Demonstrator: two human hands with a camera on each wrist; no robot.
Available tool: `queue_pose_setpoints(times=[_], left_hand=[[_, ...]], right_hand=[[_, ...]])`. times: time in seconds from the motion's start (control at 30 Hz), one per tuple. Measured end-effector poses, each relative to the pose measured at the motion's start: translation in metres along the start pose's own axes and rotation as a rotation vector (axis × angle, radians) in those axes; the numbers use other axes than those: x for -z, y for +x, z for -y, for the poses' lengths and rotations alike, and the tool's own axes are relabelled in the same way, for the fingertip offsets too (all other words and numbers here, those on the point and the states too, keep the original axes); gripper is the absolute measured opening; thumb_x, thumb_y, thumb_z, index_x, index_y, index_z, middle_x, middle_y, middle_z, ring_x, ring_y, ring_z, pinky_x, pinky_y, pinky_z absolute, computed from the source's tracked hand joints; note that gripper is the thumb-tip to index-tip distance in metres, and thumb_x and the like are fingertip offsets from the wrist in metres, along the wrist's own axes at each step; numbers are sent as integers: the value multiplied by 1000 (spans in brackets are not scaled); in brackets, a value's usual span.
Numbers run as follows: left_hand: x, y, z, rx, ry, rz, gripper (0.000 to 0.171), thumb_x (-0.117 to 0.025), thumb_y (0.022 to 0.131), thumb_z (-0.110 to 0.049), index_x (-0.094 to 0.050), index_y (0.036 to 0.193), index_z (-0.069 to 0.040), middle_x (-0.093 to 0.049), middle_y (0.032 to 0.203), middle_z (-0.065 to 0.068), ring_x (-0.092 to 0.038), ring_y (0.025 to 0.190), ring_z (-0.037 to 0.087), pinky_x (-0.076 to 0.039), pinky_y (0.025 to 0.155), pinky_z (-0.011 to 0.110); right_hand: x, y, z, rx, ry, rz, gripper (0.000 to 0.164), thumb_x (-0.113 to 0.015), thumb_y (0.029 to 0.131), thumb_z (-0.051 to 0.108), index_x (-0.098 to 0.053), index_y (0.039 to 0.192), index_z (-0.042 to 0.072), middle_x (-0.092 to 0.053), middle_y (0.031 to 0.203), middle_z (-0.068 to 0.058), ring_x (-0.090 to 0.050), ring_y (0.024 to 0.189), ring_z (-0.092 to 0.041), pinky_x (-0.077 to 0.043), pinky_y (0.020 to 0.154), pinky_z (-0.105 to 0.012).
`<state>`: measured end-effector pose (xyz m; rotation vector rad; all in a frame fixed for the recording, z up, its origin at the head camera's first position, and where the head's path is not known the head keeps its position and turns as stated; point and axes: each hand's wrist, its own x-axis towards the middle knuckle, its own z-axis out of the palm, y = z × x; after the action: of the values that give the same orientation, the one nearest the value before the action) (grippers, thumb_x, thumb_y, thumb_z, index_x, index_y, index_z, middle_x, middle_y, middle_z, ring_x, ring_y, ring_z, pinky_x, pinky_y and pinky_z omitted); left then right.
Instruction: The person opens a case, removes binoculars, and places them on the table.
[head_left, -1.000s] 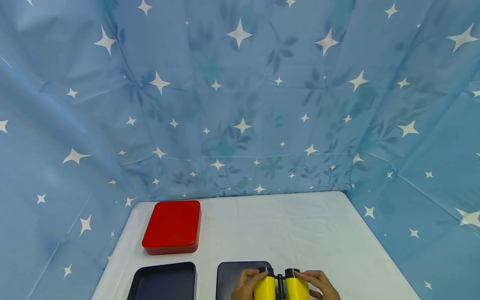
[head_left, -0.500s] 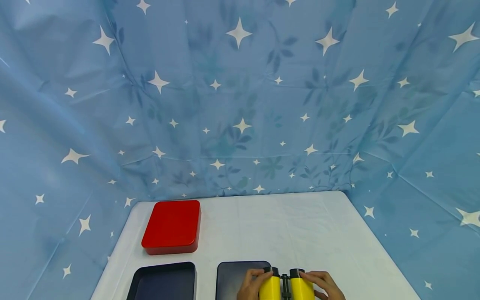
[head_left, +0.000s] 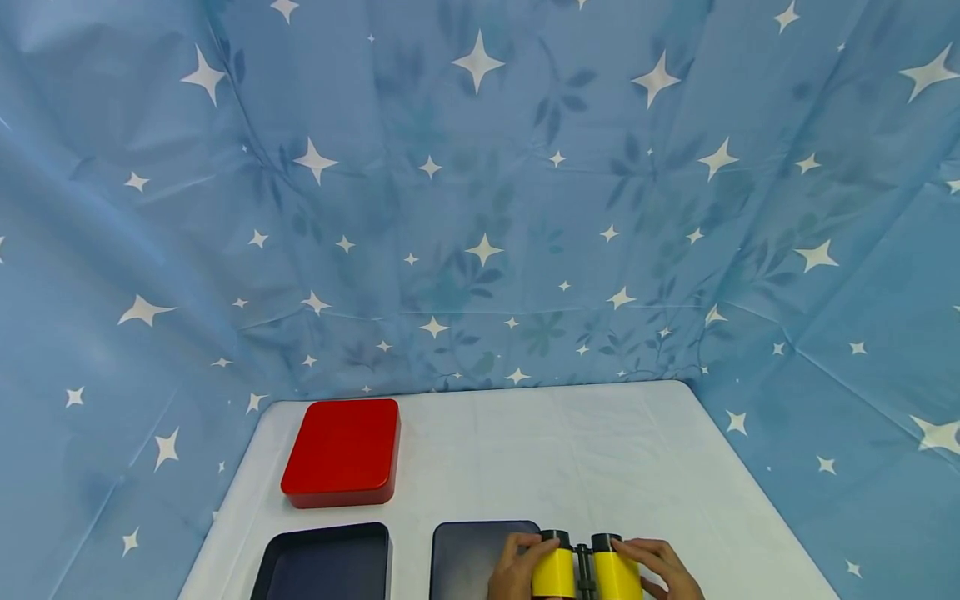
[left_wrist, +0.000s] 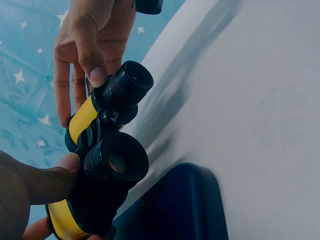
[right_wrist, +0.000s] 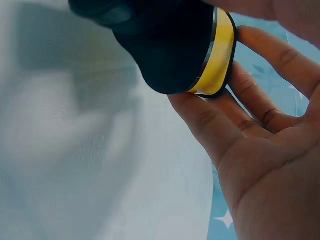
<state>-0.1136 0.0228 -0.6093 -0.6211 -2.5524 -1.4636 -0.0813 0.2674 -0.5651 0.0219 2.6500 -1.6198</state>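
A pair of yellow-and-black binoculars (head_left: 555, 573) is held between both hands at the bottom of the head view. My left hand (head_left: 513, 573) grips the left barrel, its thumb on the black eyepiece end in the left wrist view. The other barrel is held by my right hand (head_left: 669, 571), thumb near the eyepiece and fingers along the outer side. The right wrist view shows those fingers (right_wrist: 202, 120) against the yellow band. Marked 8x30 at the centre, the binoculars cast a shadow on the white table; whether they touch it I cannot tell.
A dark tray (head_left: 480, 557) lies just left of the hands, partly covered by the left one. Further left is a second dark tray (head_left: 326, 567), with a red box (head_left: 345, 450) behind it. Blue star-patterned curtains (head_left: 487, 208) surround the white table (head_left: 555, 450).
Both hands have shifted to the right together, carrying the binoculars with them past the right edge of the dark tray. The trays and red box have stayed in place.
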Motion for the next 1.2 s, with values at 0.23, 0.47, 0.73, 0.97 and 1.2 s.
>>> queue_pose_setpoints(times=[0.23,0.47,0.73,0.97,1.2], left_hand=[[-9,6,-1,-3,-39,81,52,-79,83,-41,-67,129,-18,-50,117,5,-58,95,4,-55,73,24],[-20,11,-3,33,-100,126,47,-72,90,-39,-65,131,-17,-49,120,6,-55,94,0,-53,72,21],[-33,14,-5,61,-131,152,47,-69,92,-42,-65,131,-16,-51,123,7,-55,96,0,-53,74,20],[-47,15,-5,-78,-10,122,50,-54,98,-49,-64,133,-15,-55,124,11,-61,97,4,-55,74,24],[-55,17,-7,-128,34,103,63,-35,101,-60,-64,133,-14,-56,123,13,-64,98,8,-56,72,26]], right_hand=[[10,0,-7,-29,-13,-1,59,-81,81,15,-60,134,1,-45,129,-18,-43,101,11,-53,86,-64],[17,3,-10,-97,-34,-10,63,-82,82,24,-59,137,4,-43,133,-18,-47,110,-12,-49,89,-69],[26,3,-22,-127,-101,8,67,-82,81,28,-57,138,4,-42,135,-20,-46,117,-37,-48,89,-70],[33,-1,-29,-115,-103,4,73,-83,80,30,-52,142,7,-39,139,-20,-44,121,-43,-43,92,-73],[35,-8,-34,-87,-133,-33,78,-84,78,32,-50,145,11,-39,140,-14,-46,119,-29,-43,93,-72]])
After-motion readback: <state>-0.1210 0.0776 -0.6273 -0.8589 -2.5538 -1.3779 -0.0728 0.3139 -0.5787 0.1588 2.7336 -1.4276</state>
